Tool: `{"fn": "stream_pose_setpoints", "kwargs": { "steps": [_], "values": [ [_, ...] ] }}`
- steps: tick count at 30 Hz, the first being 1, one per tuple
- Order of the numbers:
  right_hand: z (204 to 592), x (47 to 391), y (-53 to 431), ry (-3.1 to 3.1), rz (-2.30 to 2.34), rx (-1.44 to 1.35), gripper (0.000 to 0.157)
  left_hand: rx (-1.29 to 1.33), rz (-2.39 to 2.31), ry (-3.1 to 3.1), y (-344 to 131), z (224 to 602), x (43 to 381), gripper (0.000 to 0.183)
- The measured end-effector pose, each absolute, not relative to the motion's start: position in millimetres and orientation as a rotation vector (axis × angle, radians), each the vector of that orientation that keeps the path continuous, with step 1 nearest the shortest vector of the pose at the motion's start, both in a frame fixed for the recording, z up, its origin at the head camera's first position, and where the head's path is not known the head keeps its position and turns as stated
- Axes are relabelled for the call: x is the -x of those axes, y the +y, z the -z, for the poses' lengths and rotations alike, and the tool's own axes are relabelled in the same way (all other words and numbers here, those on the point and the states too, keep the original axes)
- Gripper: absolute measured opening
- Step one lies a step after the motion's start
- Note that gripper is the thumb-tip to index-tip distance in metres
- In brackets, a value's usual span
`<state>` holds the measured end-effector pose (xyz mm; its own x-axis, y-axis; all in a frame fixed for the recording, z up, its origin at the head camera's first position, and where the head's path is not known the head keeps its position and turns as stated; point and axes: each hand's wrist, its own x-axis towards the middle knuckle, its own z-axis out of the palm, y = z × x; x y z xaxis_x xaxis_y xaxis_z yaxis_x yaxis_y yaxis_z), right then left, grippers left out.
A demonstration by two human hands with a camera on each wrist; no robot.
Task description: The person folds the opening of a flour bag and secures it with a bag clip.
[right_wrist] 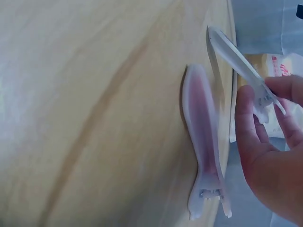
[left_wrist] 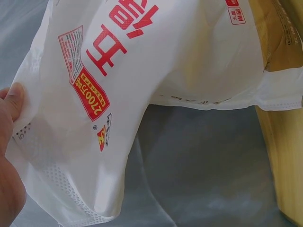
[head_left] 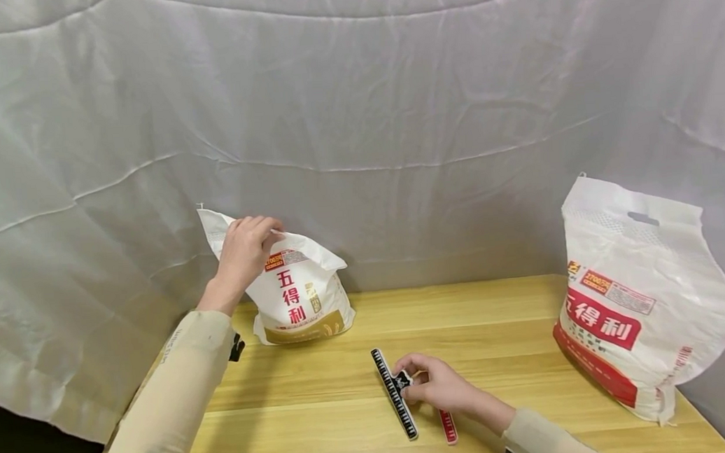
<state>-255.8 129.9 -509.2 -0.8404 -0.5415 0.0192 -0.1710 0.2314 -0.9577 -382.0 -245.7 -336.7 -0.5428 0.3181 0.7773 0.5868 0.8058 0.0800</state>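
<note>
My left hand [head_left: 246, 254] grips the top edge of a white flour bag [head_left: 300, 287] with red lettering at the back left of the table. In the left wrist view the thumb [left_wrist: 15, 100] presses on the bag's upper plastic, which is bent over. Low in the head view, my right hand [head_left: 442, 388] pinches the handle end of a black-and-white sealing clip [head_left: 394, 394] with a piano-key pattern. Beside it a red sealing clip [head_left: 449, 427] lies on the table, partly hidden by that hand; its pale, hinged side [right_wrist: 202, 118] shows in the right wrist view.
A second flour bag [head_left: 627, 306], white and red with a handle slot, stands at the right end of the wooden table [head_left: 326, 425]. Grey cloth [head_left: 392, 112] hangs behind the table. Its left edge borders a dark gap.
</note>
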Motion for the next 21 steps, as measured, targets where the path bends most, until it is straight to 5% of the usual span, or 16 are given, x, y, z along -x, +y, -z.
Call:
{"fn": "stream_pose_setpoints", "kwargs": {
  "steps": [21],
  "values": [
    [479,264,115,2.179,1.860,0.641,0.039,0.653,0.445,-2.203,-244,338,382,0.010]
  ]
}}
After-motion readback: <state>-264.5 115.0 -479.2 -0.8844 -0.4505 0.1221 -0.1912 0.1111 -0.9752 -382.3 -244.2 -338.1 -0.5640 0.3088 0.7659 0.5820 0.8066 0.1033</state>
